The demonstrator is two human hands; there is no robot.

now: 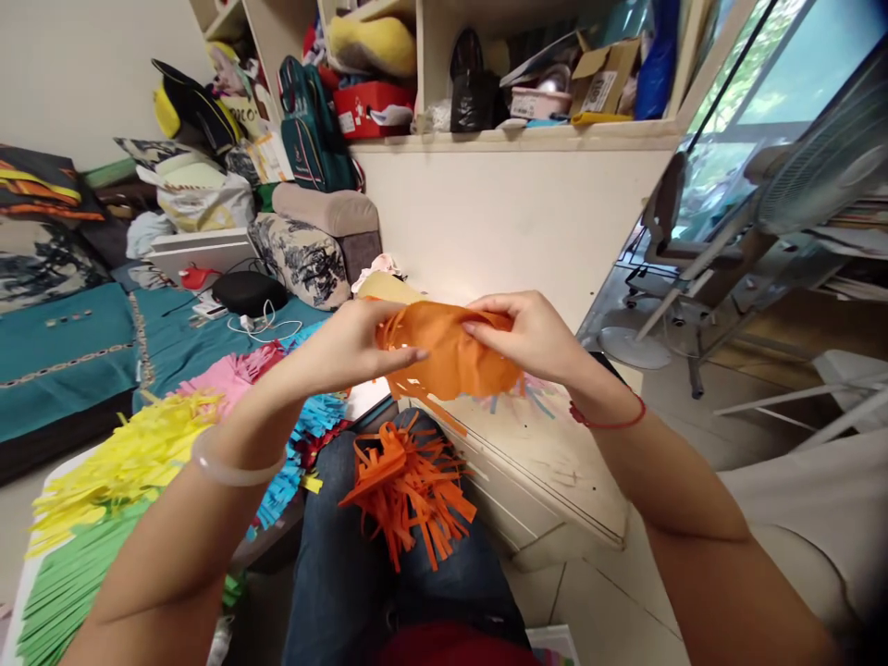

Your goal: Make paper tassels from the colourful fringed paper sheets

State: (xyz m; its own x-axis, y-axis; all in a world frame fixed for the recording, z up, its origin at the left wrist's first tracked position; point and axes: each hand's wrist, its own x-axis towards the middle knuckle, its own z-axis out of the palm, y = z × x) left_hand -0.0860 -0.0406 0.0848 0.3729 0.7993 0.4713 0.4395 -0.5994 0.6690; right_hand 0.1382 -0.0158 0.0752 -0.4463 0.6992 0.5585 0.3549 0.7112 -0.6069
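- Lap: the jeans [326, 536] support a bundle of orange fringe [409, 490]; its strips spread toward the knees and the right thigh.
- Left hand [367, 344]: partly closed, thumb extended across the near face of the orange sheet [444, 347], other fingers largely hidden behind it.
- Right hand [524, 333]: closed in a pinch, thumb on the near face at the sheet's upper edge.
- Orange sheet: held between both hands, above and beyond the lap bundle; cut strips hang from its lower left edge.
- Working room: an open gap lies between the forearms, over the lap.
- Left side: green fringe [83, 573], yellow fringe [125, 453] and pink fringe [226, 379] lie in sequence, near to far; blue fringe [323, 413] lies near the left forearm.
- Right side: the cream surface [548, 462] ends in a corner; tiled floor [589, 601] adjoins it.
- Beyond: a standing fan [825, 157] at right; a green backpack [312, 139] at left, its small lettering illegible.
- Shelf: a red box [375, 106] with white markings and a cardboard carton [603, 79] with a white label; neither text reads reliably.
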